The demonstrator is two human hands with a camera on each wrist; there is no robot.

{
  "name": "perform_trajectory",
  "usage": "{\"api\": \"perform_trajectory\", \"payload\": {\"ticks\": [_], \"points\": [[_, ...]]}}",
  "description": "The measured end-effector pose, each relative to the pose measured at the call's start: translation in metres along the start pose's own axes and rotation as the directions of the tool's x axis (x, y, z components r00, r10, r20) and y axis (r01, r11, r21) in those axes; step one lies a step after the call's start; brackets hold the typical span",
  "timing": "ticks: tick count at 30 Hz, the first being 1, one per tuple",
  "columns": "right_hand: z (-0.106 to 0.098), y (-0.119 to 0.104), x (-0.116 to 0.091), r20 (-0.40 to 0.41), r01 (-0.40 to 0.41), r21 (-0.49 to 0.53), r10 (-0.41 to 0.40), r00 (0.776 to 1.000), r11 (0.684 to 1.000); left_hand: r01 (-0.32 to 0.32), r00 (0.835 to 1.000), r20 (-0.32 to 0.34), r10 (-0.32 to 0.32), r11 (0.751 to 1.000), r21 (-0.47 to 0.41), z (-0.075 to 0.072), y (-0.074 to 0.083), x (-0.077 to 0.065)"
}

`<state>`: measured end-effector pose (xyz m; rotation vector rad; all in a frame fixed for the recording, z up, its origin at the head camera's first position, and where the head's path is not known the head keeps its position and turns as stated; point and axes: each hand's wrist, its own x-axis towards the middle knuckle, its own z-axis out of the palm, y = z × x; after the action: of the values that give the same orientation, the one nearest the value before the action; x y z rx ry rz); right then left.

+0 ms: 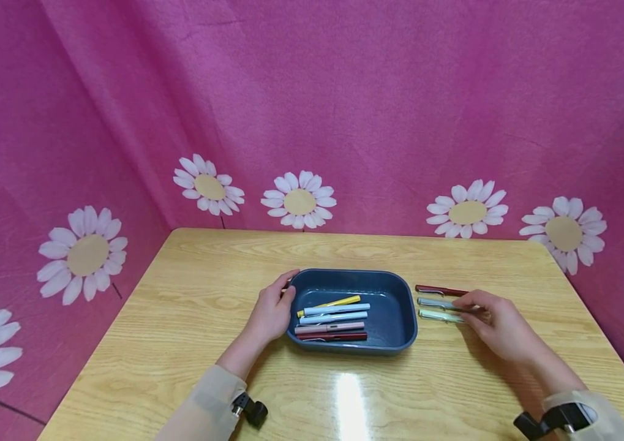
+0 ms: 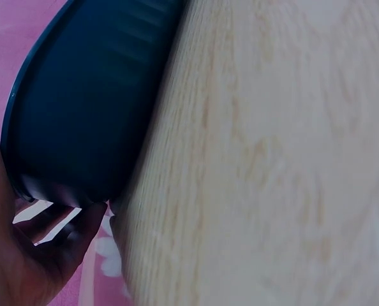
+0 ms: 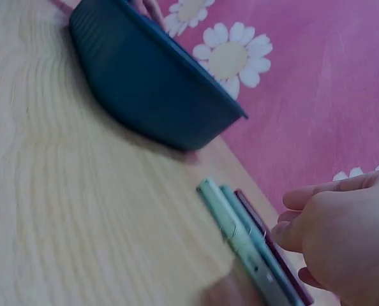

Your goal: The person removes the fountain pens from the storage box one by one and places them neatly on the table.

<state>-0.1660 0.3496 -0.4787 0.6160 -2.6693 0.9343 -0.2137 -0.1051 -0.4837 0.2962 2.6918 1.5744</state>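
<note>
You face a light wood-grain table; magenta cloth printed with white, yellow-centred daisies hangs beyond it, and white glare brightens its near part.

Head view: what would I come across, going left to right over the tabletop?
Left hand → dark blue tray → three pens lying side by side → right hand.

Three pens lie right of the tray, apparently five inside.
</note>
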Motion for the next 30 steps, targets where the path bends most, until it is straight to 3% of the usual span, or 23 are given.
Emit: {"api": "perform_trajectory", "payload": {"ticks": [7,15,22,30], "points": [[-0.003,-0.018,0.015,0.008,0.032,0.013,-0.032,0.999,0.999,-0.005,1.000,-0.004,0.005,1.000,-0.003,-0.001,-0.001,0.000],[-0.005,-0.037,0.030,0.085,-0.008,0.048,0.004,0.996,0.999,-0.003,1.000,-0.005,0.003,1.000,0.003,-0.001,-0.003,0.001],[-0.004,-0.055,0.043,0.094,0.084,0.119,-0.095,0.991,0.989,0.001,1.000,0.001,-0.001,1.000,0.002,-0.001,-0.001,0.000],[0.003,-0.069,0.055,0.102,0.116,0.146,-0.132,0.986,0.982,0.001,1.000,0.004,-0.001,1.000,0.005,0.000,-0.001,0.001]]}}
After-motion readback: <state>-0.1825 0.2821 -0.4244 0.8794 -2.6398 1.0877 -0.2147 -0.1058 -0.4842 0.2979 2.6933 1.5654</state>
